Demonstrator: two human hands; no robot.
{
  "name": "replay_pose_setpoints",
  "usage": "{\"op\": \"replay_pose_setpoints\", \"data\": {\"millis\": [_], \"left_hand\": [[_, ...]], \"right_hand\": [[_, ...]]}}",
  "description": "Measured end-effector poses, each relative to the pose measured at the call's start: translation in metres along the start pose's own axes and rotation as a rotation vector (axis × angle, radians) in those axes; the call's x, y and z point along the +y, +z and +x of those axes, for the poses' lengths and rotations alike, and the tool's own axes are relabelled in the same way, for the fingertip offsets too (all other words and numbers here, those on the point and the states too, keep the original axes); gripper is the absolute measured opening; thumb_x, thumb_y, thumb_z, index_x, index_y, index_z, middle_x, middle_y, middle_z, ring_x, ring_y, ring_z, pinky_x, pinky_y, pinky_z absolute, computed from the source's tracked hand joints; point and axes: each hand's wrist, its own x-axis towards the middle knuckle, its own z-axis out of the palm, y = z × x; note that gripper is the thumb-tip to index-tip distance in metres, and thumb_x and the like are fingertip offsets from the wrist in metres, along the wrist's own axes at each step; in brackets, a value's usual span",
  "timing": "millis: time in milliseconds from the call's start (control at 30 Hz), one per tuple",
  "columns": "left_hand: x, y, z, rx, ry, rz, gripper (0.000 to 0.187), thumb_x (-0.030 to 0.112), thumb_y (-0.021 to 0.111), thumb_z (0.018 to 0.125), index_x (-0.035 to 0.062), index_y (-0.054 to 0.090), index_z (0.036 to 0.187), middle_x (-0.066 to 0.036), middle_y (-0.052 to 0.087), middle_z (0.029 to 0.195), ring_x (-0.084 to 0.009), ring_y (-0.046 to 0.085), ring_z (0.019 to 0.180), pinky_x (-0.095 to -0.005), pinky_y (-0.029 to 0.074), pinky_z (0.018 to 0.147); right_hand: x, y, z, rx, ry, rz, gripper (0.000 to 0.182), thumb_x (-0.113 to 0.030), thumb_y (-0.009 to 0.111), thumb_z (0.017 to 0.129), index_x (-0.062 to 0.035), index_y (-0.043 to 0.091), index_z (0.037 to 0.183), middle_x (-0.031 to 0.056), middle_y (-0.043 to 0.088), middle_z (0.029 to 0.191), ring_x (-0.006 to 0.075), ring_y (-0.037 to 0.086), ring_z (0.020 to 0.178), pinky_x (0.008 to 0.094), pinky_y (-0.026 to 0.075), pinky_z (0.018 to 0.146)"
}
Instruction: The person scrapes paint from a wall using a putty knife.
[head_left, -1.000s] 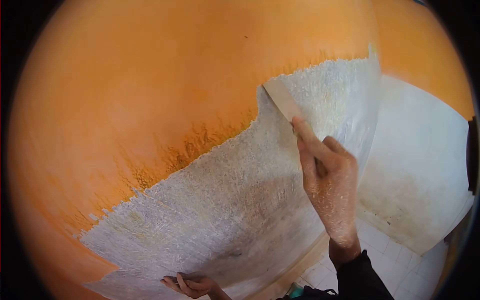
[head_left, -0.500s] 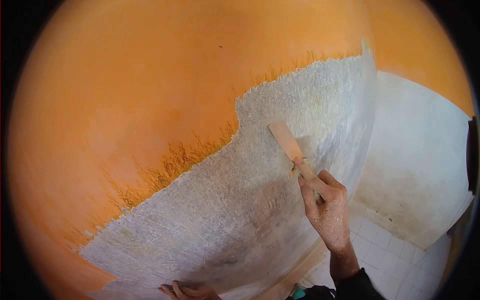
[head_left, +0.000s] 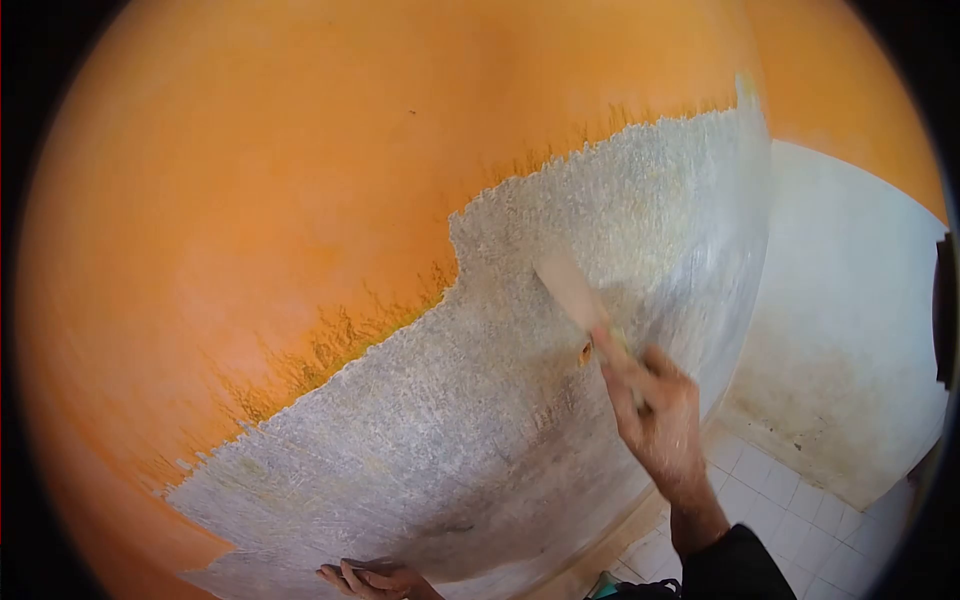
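Observation:
A scraper [head_left: 566, 286] with a flat, dusty blade is gripped by its handle in my right hand [head_left: 662, 418], whose fingers wrap round it. The blade points up and left over the rough grey area [head_left: 420, 430] of the wall, slightly blurred. Whether its edge touches the surface is hard to tell. At the bottom edge my left hand [head_left: 378, 580] is partly cut off; its fingers are stretched out near the grey surface and hold nothing visible. Above a ragged edge the wall has orange paint [head_left: 260, 190].
A second wall [head_left: 830, 310], orange above and pale below with brown stains, meets this one at the right corner. White floor tiles [head_left: 760, 480] lie below. A dark object [head_left: 943, 310] stands at the far right edge. A dark sleeve [head_left: 735, 565] covers my right forearm.
The scraper's blade has dropped slightly and blurred in motion, with my right hand still round the handle. The view has shifted a little. My left hand stays about where it was.

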Motion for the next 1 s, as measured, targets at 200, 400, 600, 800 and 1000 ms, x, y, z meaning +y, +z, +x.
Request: {"op": "replay_pose_setpoints", "data": {"millis": [200, 400, 600, 800, 1000], "left_hand": [[-0.001, 0.000, 0.001, -0.001, 0.046, 0.014, 0.039, 0.017, 0.037, 0.102, -0.0079, 0.056, 0.125, -0.028, 0.043, 0.141, -0.0432, 0.037, 0.136, -0.0561, 0.034, 0.110], [-0.003, 0.012, 0.003, 0.082, 0.339, 0.162, 0.027, 0.011, 0.046, 0.101, -0.0024, 0.051, 0.125, -0.025, 0.057, 0.120, -0.0430, 0.052, 0.122, -0.0622, 0.042, 0.103], [-0.014, 0.011, -0.006, 0.059, 0.365, 0.176, 0.034, 0.013, 0.048, 0.101, 0.0027, 0.045, 0.133, -0.027, 0.053, 0.125, -0.0432, 0.052, 0.122, -0.0604, 0.042, 0.103], [-0.001, 0.023, -0.001, 0.060, 0.273, 0.160, 0.035, 0.009, 0.046, 0.100, 0.0001, 0.044, 0.134, -0.027, 0.054, 0.122, -0.0457, 0.052, 0.121, -0.0618, 0.044, 0.099], [-0.010, 0.008, 0.000, 0.019, 0.398, 0.315, 0.038, 0.001, 0.048, 0.098, -0.0008, 0.040, 0.135, -0.024, 0.055, 0.119, -0.0474, 0.054, 0.118, -0.0620, 0.049, 0.092]], "right_hand": [[0.011, -0.011, 0.025, 0.023, -0.007, 0.010, 0.044, -0.008, 0.066, 0.089, -0.0204, 0.063, 0.131, 0.0071, 0.041, 0.063, 0.0153, 0.040, 0.051, 0.0307, 0.038, 0.047], [0.061, 0.016, -0.037, 0.008, 0.054, 0.102, 0.044, -0.009, 0.066, 0.090, -0.0223, 0.063, 0.131, 0.0071, 0.041, 0.064, 0.0162, 0.043, 0.052, 0.0307, 0.038, 0.047], [0.052, -0.014, 0.050, 0.029, 0.003, -0.070, 0.046, -0.015, 0.060, 0.093, -0.0279, 0.057, 0.137, 0.0093, 0.047, 0.067, 0.0199, 0.050, 0.055, 0.0339, 0.044, 0.051], [0.127, 0.024, -0.049, 0.109, 0.085, -0.081, 0.042, -0.015, 0.059, 0.094, -0.0238, 0.060, 0.135, 0.0069, 0.050, 0.066, 0.0154, 0.049, 0.052, 0.0326, 0.044, 0.048], [0.122, -0.019, 0.034, 0.094, -0.055, -0.092, 0.038, -0.014, 0.061, 0.094, -0.0227, 0.063, 0.130, 0.0043, 0.047, 0.061, 0.0128, 0.044, 0.051, 0.0313, 0.042, 0.048]]}}
